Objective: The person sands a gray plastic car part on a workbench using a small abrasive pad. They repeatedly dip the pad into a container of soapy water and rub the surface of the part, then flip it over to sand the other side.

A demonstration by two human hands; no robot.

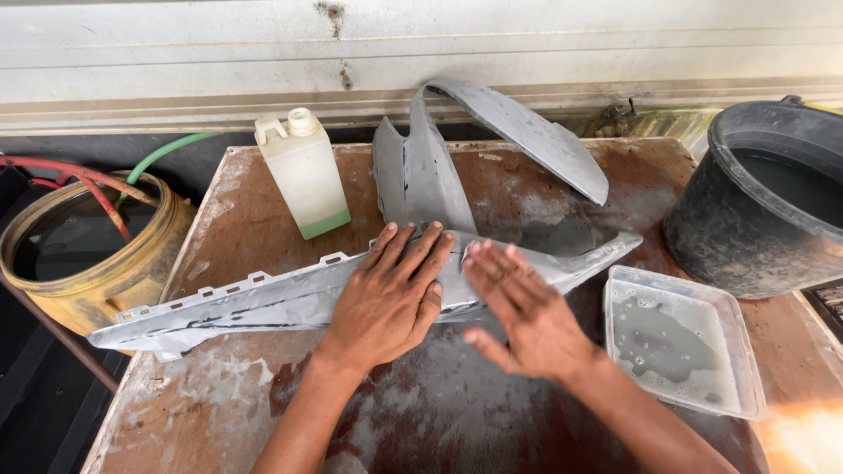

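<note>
I see my left hand point(386, 303) lying flat, fingers spread and its grip open, palm pressed on the middle of a long grey plastic fairing panel point(263, 303) that stretches across the counter point(246, 202) from the left edge toward the right. My right hand point(522, 312) rests just beside it on the same panel, fingers straight and apart, clamped on nothing; its motion-blurred fingertips touch the panel's upper edge. The panel is coated in pale grey, with dark streaks along its length and a row of small tabs on its far edge. Behind it a second grey curved fairing piece point(421, 175) stands upright, one arm arching to the right. The counter's brown top is wet and smeared with grey residue. On it, right of my right hand, sits a clear rectangular plastic tub point(733, 347) holding shallow cloudy grey water with bubbles. At the back left stands a translucent white plastic jug point(303, 171) with a capped neck, a thin band of green liquid at its bottom. Off the counter's right side is a large black bucket point(702, 228) filled with dark water. To the left, lower down, a yellow drum point(114, 281) holds dark liquid, with red hoses point(92, 189) and a green hose point(162, 154) running across its rim.
</note>
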